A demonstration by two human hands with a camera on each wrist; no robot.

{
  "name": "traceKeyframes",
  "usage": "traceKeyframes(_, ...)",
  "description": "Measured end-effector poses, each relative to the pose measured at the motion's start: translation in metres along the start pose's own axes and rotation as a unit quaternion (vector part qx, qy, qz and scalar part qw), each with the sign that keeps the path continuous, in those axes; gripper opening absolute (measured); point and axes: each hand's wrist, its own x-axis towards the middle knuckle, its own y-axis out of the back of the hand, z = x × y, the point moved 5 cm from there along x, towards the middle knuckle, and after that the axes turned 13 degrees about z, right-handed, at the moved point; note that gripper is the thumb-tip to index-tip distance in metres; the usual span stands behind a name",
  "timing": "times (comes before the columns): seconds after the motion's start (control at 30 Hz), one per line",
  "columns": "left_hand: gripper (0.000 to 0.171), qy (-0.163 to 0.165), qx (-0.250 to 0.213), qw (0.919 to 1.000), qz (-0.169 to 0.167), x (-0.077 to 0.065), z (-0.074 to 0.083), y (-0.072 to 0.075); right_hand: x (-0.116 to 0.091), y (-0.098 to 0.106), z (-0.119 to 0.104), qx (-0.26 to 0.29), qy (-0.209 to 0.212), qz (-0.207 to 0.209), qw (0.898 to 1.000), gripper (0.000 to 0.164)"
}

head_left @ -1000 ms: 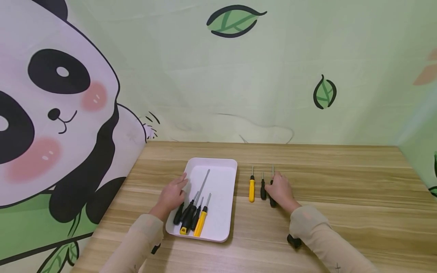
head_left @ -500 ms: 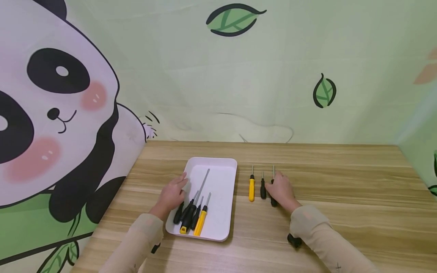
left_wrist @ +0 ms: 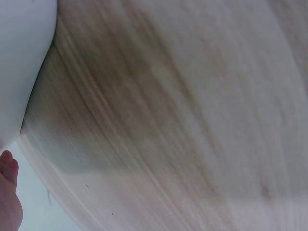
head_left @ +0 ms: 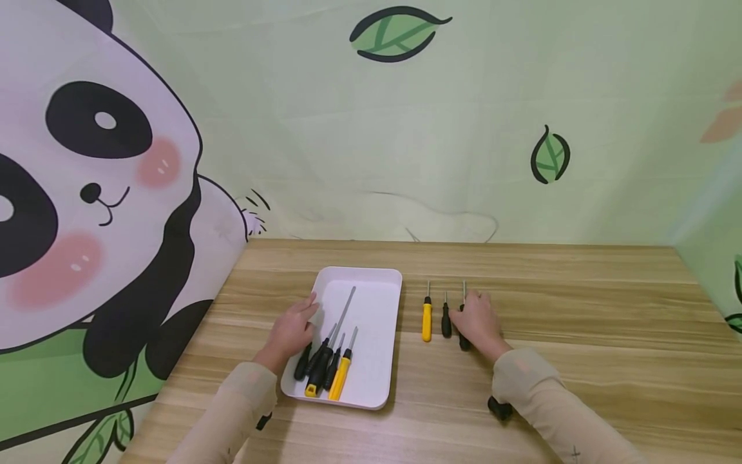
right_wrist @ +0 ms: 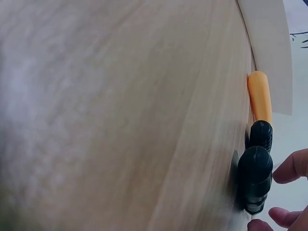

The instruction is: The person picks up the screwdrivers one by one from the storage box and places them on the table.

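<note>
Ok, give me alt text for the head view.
A right hand holds a black screwdriver, the rightmost of three lined up on a wooden table, while the left hand touches the edge of a white tray holding screwdrivers.

A pale green, slightly wrinkled wall covering (head_left: 493, 96) fills the upper frame. A large black-and-white cartoon panda with pink cheeks (head_left: 130, 222) dominates the left. Black-outlined green leaves decorate the top centre (head_left: 397, 37) and right of centre (head_left: 551, 158). A light-brown wood-grain tabletop (head_left: 608, 309) spans the lower frame, evenly lit.
</note>
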Motion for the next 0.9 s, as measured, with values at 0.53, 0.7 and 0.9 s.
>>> traceKeyframes(0.53, 0.043, 0.002, 0.0, 1.0, -0.001, 0.0, 0.001, 0.001, -0.005, 0.007, -0.012, 0.02, 0.025, 0.034, 0.999, 0.041)
traceKeyframes(0.7, 0.043, 0.002, -0.001, 1.0, 0.003, 0.0, 0.001, 0.001, -0.007, 0.007, -0.017, 0.026, 0.039, 0.044, 0.998, 0.04)
traceKeyframes(0.9, 0.043, 0.0, 0.0, 1.0, 0.003, 0.0, 0.0, 0.0, -0.01, 0.008, -0.023, 0.046, 0.044, 0.05, 0.997, 0.039)
